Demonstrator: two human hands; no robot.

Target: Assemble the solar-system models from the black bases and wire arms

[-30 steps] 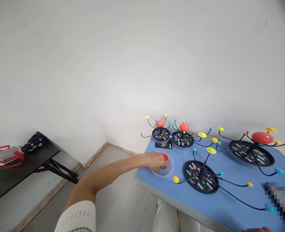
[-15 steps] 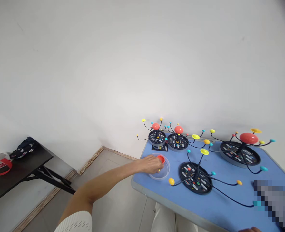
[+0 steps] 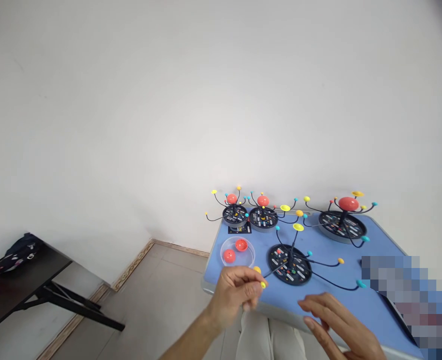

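Observation:
My left hand is closed in a pinch around a small yellow ball, over the table's front edge. Just to its right, my right hand is open with the fingers apart and nothing in it. Beyond them stands a solar system model with a round black base and bent wire arms tipped with coloured balls; no large red ball sits at its centre. Left of that model, a clear round tray holds two red half-balls, one dome up and one hollow side up.
Along the wall on the blue table stand three models with red centre balls: left, middle and right. Their thin arms stick out widely. A pixelated item lies at the right. A dark side table with a bag stands far left.
My left hand has come out of the clear tray toward me with the small yellow ball, uncovering the red half-balls. My right hand has risen into view from the bottom edge.

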